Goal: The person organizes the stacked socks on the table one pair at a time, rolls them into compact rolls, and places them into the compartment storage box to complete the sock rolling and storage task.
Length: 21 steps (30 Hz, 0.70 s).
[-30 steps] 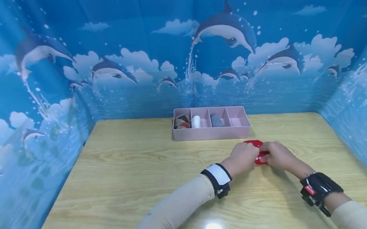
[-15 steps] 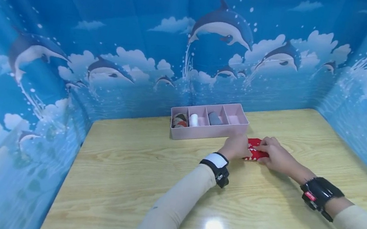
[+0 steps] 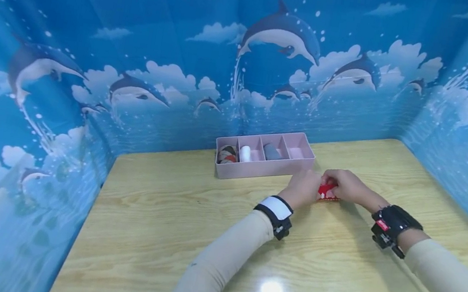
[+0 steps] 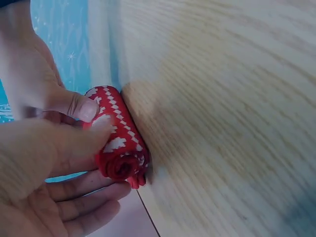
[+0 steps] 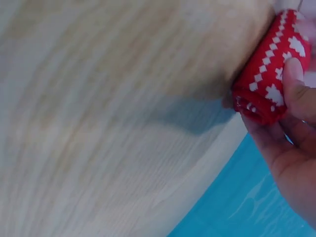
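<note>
A red sock with white patterning (image 3: 328, 192) is rolled into a tight bundle low over the table. In the left wrist view the rolled sock (image 4: 121, 133) shows a spiral end. My left hand (image 3: 302, 190) holds its left end, thumb on top and fingers underneath. On the other end my right hand (image 3: 348, 187) grips it, and in the right wrist view the thumb (image 5: 296, 81) presses on the roll (image 5: 269, 74) with fingers below. Part of the sock is hidden behind the hands in the head view.
A pink box with several compartments (image 3: 264, 170) stands at the table's back edge, just beyond my left hand. It holds a patterned roll (image 3: 227, 155), a white roll (image 3: 245, 154) and a grey roll (image 3: 272, 152). A blue dolphin curtain (image 3: 174, 56) surrounds the wooden table (image 3: 167, 227).
The red sock, flatter and wider before, is now a compact roll between both hands. My left hand has shifted a little left, then back right; my right hand has moved slightly left.
</note>
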Each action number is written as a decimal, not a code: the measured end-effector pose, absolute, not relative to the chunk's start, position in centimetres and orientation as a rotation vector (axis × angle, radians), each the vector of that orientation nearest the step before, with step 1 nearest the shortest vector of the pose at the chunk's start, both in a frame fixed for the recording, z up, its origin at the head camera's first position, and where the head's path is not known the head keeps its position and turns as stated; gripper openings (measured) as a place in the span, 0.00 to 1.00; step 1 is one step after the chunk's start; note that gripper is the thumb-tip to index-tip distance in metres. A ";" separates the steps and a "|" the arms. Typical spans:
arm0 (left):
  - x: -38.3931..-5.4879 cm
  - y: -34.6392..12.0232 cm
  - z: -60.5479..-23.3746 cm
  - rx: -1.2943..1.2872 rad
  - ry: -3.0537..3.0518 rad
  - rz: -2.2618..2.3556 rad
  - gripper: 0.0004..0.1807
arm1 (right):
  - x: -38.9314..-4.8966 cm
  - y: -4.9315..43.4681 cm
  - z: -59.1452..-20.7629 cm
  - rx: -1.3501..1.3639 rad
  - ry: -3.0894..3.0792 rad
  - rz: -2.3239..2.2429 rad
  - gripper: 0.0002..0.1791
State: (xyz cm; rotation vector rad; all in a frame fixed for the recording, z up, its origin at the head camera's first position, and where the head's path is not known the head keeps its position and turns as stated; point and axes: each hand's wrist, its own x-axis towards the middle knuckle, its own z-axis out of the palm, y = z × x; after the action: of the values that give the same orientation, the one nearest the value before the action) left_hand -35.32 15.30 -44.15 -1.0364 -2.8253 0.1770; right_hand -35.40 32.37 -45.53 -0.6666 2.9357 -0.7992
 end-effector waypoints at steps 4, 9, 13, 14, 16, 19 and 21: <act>-35.8 15.2 -44.6 -1.070 -2.865 0.081 0.16 | -36.0 32.5 -45.4 -0.601 2.880 -0.885 0.10; -36.7 15.0 -44.9 -1.066 -2.939 -0.042 0.14 | -35.1 32.1 -45.7 -0.669 3.025 -0.782 0.07; -37.3 14.9 -44.9 -1.052 -2.953 -0.052 0.10 | -33.7 31.5 -46.2 -0.884 3.165 -0.496 0.07; -37.5 14.8 -44.9 -1.050 -2.961 -0.059 0.09 | -33.3 31.5 -46.4 -0.912 3.171 -0.432 0.08; -37.6 14.7 -44.9 -1.054 -2.983 -0.101 0.09 | -32.6 31.3 -46.4 -0.954 3.165 -0.327 0.13; -37.6 14.5 -44.8 -1.071 -3.058 -0.259 0.15 | -32.0 31.1 -46.3 -0.948 3.139 -0.257 0.22; -37.5 14.4 -44.8 -1.091 -3.098 -0.354 0.17 | -32.0 31.1 -46.0 -0.932 3.118 -0.261 0.22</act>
State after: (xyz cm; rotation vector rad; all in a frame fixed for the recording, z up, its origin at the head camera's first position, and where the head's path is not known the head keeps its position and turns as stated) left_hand -37.53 14.42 -44.85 -1.0907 -3.0978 -0.3536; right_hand -32.01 31.06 -45.97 -0.9324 3.1182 -0.2606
